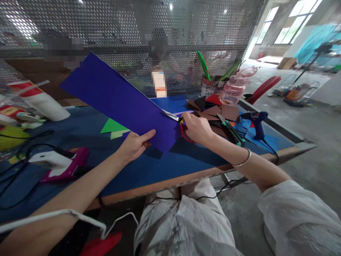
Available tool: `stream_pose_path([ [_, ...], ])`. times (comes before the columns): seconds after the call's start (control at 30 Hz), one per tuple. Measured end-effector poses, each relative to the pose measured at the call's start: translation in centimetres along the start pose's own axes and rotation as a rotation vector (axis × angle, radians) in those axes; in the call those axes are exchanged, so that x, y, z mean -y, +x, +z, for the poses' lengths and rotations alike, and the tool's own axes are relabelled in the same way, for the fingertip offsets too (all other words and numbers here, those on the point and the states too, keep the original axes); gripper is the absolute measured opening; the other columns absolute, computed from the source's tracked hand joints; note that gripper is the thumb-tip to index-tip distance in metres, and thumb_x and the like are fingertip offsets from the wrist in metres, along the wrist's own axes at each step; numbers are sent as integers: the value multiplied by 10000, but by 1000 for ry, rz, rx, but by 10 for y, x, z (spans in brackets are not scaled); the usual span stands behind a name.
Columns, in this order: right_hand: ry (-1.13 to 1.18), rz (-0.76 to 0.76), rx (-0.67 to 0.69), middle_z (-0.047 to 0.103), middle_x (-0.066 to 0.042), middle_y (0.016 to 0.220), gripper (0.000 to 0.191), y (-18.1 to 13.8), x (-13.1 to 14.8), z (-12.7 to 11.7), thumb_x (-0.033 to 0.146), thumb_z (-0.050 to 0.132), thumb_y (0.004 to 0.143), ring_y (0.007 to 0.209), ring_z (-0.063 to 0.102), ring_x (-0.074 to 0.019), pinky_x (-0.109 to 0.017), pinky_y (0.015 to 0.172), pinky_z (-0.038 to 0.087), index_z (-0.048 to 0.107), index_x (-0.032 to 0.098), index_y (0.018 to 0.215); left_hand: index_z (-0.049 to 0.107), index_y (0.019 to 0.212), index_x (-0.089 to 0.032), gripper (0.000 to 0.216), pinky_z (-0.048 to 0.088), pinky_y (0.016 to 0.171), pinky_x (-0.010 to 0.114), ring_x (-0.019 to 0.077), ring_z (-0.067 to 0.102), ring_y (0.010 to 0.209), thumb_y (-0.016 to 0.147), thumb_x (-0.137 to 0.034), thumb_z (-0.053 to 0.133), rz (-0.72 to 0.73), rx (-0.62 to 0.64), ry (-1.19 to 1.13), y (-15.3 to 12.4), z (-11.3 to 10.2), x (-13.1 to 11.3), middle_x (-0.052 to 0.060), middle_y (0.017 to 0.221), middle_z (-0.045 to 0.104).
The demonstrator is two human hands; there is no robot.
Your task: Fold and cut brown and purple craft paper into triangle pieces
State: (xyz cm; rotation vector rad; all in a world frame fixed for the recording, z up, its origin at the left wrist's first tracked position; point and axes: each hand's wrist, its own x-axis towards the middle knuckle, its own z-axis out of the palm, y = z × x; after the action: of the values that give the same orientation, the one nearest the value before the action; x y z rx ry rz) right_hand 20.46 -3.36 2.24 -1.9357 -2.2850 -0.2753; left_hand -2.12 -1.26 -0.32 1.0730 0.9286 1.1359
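A long purple sheet of paper is held up slanted over the blue table. My left hand pinches its near edge, thumb on top. My right hand is closed around red-handled scissors, whose blades bite into the sheet's right edge. A silver bangle sits on my right wrist.
Brown and red paper scraps and a green utility knife lie right of my hand, beside a blue glue gun. Green triangles lie mid-table. A pink and white device with cables lies left. A perforated metal screen backs the table.
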Motion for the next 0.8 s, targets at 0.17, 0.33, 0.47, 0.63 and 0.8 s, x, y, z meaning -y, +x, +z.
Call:
stream_pose_path([
  [0.17, -8, -6, 17, 734, -168, 1288, 407, -1, 0, -2, 111, 394, 962, 1097, 728, -300, -336, 697, 410, 559, 125, 1334, 730, 588, -231, 253, 656, 674, 364, 318, 789, 895, 508, -251, 969, -20, -19, 37, 1, -1, -1, 37, 799, 801],
  [0.33, -21, -29, 29, 746, -198, 1255, 410, -1, 0, -2, 112, 360, 985, 1067, 732, -296, -340, 703, 411, 568, 107, 1338, 718, 630, -229, 280, 677, 788, 434, 375, 782, 1042, 515, -252, 972, -24, -15, 59, 1, -3, 0, 53, 932, 826],
  [0.47, -16, -50, 20, 749, -204, 1247, 415, -1, -1, 0, 107, 358, 982, 1054, 729, -293, -341, 704, 402, 580, 105, 1332, 779, 779, -226, 317, 673, 880, 469, 392, 767, 1113, 524, -219, 967, -35, -8, 55, 2, -5, 3, 60, 964, 831],
  [0.63, -2, -54, 6, 751, -199, 1253, 420, 0, -5, 1, 97, 390, 956, 1057, 725, -301, -348, 711, 395, 599, 107, 1320, 752, 725, -192, 229, 635, 1027, 526, 374, 766, 1127, 572, -185, 922, 7, 9, -71, 0, -5, -8, 69, 909, 828],
  [0.8, 7, -72, -8, 757, -193, 1246, 433, 0, -8, 2, 82, 413, 937, 1069, 723, -305, -348, 708, 386, 604, 104, 1325, 756, 804, -186, 158, 553, 1155, 576, 356, 720, 1242, 714, -302, 814, 139, -56, -178, 7, -15, -30, 53, 879, 833],
])
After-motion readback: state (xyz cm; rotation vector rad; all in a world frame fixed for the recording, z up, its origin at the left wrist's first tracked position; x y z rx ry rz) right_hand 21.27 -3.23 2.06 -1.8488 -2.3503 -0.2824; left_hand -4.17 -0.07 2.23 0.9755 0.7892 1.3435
